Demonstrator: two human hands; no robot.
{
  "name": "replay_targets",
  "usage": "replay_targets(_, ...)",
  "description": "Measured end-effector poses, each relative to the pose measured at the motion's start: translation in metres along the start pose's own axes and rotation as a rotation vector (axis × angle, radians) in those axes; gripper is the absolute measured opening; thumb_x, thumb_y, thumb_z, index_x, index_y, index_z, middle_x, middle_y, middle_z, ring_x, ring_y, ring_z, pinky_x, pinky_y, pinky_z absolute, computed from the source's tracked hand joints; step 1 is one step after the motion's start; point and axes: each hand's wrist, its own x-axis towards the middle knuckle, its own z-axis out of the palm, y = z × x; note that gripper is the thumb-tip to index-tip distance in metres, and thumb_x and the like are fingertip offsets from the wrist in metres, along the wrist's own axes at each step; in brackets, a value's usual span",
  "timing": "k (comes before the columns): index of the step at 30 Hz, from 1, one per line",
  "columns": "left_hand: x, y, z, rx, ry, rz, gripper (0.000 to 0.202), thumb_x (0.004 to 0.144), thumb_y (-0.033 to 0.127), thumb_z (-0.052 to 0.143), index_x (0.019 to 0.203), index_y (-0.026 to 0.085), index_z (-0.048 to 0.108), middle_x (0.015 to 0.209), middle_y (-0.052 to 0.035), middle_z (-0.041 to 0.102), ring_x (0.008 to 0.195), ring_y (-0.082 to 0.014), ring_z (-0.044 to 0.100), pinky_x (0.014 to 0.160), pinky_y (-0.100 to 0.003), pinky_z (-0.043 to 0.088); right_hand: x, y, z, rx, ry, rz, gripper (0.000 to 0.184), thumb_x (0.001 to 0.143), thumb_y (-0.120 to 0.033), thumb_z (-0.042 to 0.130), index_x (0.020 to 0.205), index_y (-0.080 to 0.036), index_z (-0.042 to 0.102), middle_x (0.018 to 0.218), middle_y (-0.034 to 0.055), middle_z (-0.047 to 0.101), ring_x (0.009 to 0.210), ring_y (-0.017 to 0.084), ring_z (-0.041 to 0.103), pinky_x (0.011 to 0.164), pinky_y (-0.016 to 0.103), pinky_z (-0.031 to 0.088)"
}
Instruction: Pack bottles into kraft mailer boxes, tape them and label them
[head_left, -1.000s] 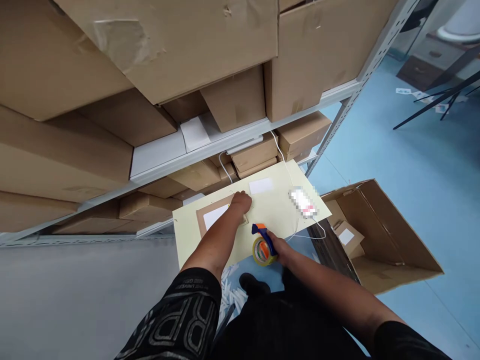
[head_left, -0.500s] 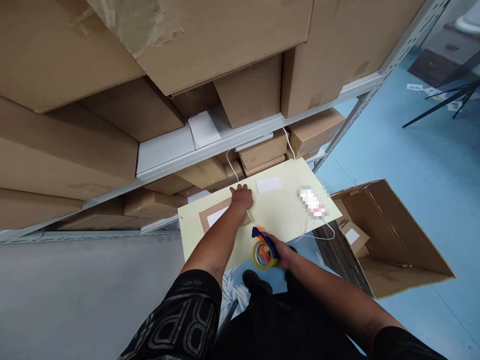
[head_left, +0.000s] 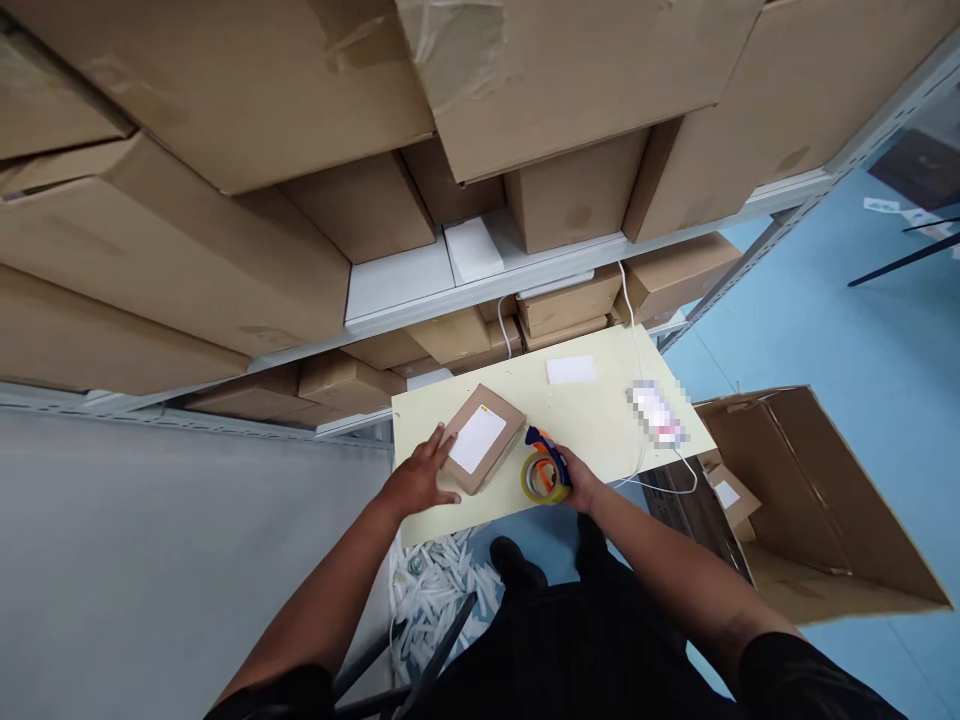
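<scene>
A small cardboard box (head_left: 508, 428) with a white label (head_left: 478, 440) on its top lies at an angle on the pale yellow board (head_left: 592, 425). At the box's left edge, my left hand (head_left: 424, 475) has its fingers spread, the fingertips by the label side and the thumb pointing towards the near edge. My right hand (head_left: 579, 480) is wrapped round a blue and orange tape dispenser (head_left: 551, 462) loaded with a yellowish roll of tape. The dispenser is just right of the box, above the board's near edge.
A white paper slip (head_left: 571, 370) and a blurred-out device (head_left: 658, 412) with a white cable lie on the board. To the right stands a large open carton (head_left: 840, 500) with a smaller box inside. Shelves of cardboard boxes (head_left: 577, 185) rise ahead. White paper strips (head_left: 435, 590) cover the floor below.
My left hand has moved from the box's far side to its left edge, and the box with its label is now uncovered. The right hand still holds the tape dispenser. The view has shifted.
</scene>
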Motion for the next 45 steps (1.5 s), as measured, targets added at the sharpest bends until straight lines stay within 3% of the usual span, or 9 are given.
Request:
replay_targets(3, -0.025, 0.024, 0.024, 0.104, 0.087, -0.073, 0.117, 0.066, 0.058, 0.087, 0.164, 0.030, 0.030, 0.174, -0.0114, 0.014, 0.150, -0.0440, 0.034, 0.121, -0.053, 0.029, 0.009, -0.018, 0.008, 0.005, 0.057, 0.057, 0.043, 0.097, -0.057, 0.051, 0.098, -0.017, 0.069, 0.085, 0.0078, 0.075, 0.074, 0.021, 0.072, 0.077, 0.039, 0.063)
replay_targets(7, -0.015, 0.056, 0.040, 0.099, 0.147, -0.022, 0.109, 0.070, 0.064, 0.083, 0.163, 0.035, 0.034, 0.172, -0.0084, 0.023, 0.159, -0.0444, 0.010, 0.125, -0.062, 0.009, 0.022, -0.041, 0.020, -0.084, 0.104, 0.053, 0.039, 0.096, -0.053, 0.056, 0.100, -0.017, 0.068, 0.083, 0.0070, 0.075, 0.071, 0.021, 0.071, 0.074, 0.039, 0.062)
replay_targets(13, 0.023, 0.085, 0.044, -0.002, 0.204, -0.110, 0.110, 0.076, 0.076, 0.070, 0.166, 0.030, 0.026, 0.173, -0.0092, 0.017, 0.160, -0.0426, 0.002, 0.116, -0.059, 0.031, 0.025, -0.060, 0.016, -0.204, 0.240, -0.047, 0.046, 0.093, -0.062, 0.059, 0.105, -0.018, 0.069, 0.091, 0.0081, 0.076, 0.075, 0.022, 0.071, 0.069, 0.036, 0.061)
replay_targets(16, 0.030, 0.097, 0.045, 0.001, 0.217, -0.137, 0.109, 0.079, 0.079, 0.064, 0.166, 0.028, 0.025, 0.173, -0.0101, 0.017, 0.160, -0.0422, 0.001, 0.107, -0.055, 0.042, 0.012, -0.040, -0.010, -0.197, 0.250, -0.082, 0.048, 0.091, -0.063, 0.062, 0.109, -0.018, 0.070, 0.100, 0.0094, 0.078, 0.082, 0.023, 0.073, 0.073, 0.038, 0.062)
replay_targets(23, 0.044, 0.123, 0.045, -0.028, 0.199, -0.286, 0.110, 0.081, 0.083, 0.057, 0.167, 0.028, 0.016, 0.174, -0.0106, 0.014, 0.159, -0.0443, -0.003, 0.100, -0.058, 0.048, -0.017, 0.072, -0.056, -0.075, 0.181, 0.004, 0.054, 0.093, -0.068, 0.056, 0.111, -0.019, 0.071, 0.108, 0.0105, 0.078, 0.095, 0.026, 0.076, 0.081, 0.040, 0.062)
replay_targets(29, 0.037, 0.153, 0.054, -0.165, 0.238, -0.324, 0.103, 0.089, 0.072, 0.056, 0.167, 0.018, 0.018, 0.174, -0.0169, 0.009, 0.158, -0.0467, 0.003, 0.112, -0.059, 0.041, 0.006, 0.048, -0.034, 0.003, 0.167, -0.063, 0.048, 0.097, -0.060, 0.049, 0.110, -0.019, 0.069, 0.100, 0.0086, 0.079, 0.088, 0.024, 0.075, 0.080, 0.038, 0.061)
replay_targets(34, 0.017, 0.125, 0.047, -0.145, 0.153, -0.029, 0.093, 0.084, 0.057, 0.072, 0.162, 0.023, 0.036, 0.169, -0.0136, 0.032, 0.151, -0.0418, 0.030, 0.123, -0.052, 0.028, 0.021, -0.027, -0.028, -0.100, 0.220, -0.063, 0.047, 0.095, -0.060, 0.052, 0.107, -0.017, 0.068, 0.091, 0.0067, 0.078, 0.077, 0.021, 0.072, 0.071, 0.035, 0.060)
replay_targets(39, 0.028, 0.076, 0.033, -0.021, 0.206, 0.015, 0.091, 0.082, 0.064, 0.073, 0.160, 0.034, 0.039, 0.172, -0.0083, 0.024, 0.158, -0.0440, 0.010, 0.125, -0.065, -0.002, 0.044, -0.082, 0.000, -0.360, 0.241, -0.035, 0.044, 0.091, -0.057, 0.064, 0.101, -0.015, 0.070, 0.086, 0.0096, 0.077, 0.071, 0.022, 0.069, 0.064, 0.034, 0.058)
replay_targets(45, 0.041, 0.079, 0.041, 0.000, 0.260, -0.121, 0.089, 0.087, 0.074, 0.060, 0.163, 0.035, 0.033, 0.173, -0.0062, 0.020, 0.159, -0.0436, 0.004, 0.122, -0.072, -0.003, 0.032, -0.051, -0.023, -0.348, 0.280, -0.121, 0.043, 0.092, -0.056, 0.065, 0.103, -0.015, 0.072, 0.086, 0.0091, 0.078, 0.072, 0.021, 0.071, 0.066, 0.033, 0.058)
